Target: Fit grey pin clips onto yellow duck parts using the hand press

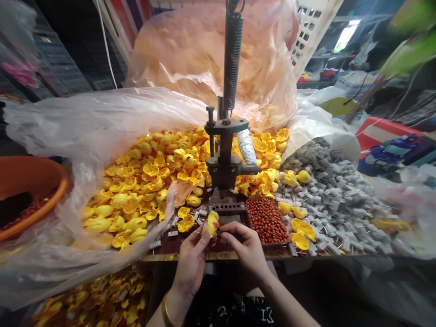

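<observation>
My left hand [193,258] grips a small yellow plastic duck piece [212,221] with orange marks, holding it upright between thumb and fingers at the table's front edge. Close to its right side, my right hand [248,249] has thumb and forefinger pinched together; whatever they hold is too small to make out. Just beyond the hands stands a hand press [223,163] with a tall spring and a side handle. Loose yellow duck halves [185,222] and white-grey blocks with thin pins [173,234] lie left of the duck piece.
Yellow duck shells [136,181] are heaped behind and left of the press. A tray of red-brown beads [267,222] sits to its right, beside a large pile of grey blocks [334,195]. An orange tub [61,181] stands far left; plastic sheeting [102,109] surrounds the heap.
</observation>
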Demonstrator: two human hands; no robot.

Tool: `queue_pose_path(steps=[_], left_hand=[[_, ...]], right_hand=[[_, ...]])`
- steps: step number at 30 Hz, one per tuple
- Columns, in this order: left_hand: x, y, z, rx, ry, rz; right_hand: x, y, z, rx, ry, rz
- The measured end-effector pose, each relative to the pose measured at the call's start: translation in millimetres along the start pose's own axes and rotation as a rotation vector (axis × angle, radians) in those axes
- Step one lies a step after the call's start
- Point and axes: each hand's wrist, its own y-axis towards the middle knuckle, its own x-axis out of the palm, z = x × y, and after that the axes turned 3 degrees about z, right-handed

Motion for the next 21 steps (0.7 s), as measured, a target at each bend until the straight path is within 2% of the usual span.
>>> queue_pose_path(steps=[4, 12, 14, 17, 19, 21], left_hand=[[0.9, -2, 0, -0.013, 0.001, -0.014], [-2.1, 0, -2, -0.013, 0.027, 0.002], [-3.3, -1, -2, -0.004, 0.051, 0.009], [-8.1, 0, -2, 0.013, 0.107, -0.013], [-12.4, 10, -2, 0.029, 0.208, -0.05], [-15.1, 29, -2, 0.13, 0.437, -0.107]], right_hand=[[1, -2, 2, 0.011, 0.07, 0.023], [0, -1, -2, -0.136, -0.045, 0.001], [-2, -2, -1, -0.105, -0.06, -0.022], [-6, 3, 6, 0.033, -0.046, -0.03], [-7, 16, 13, 0.014, -0.142, 0.004], [-6, 34, 19, -0.133, -0.373, 0.066]])
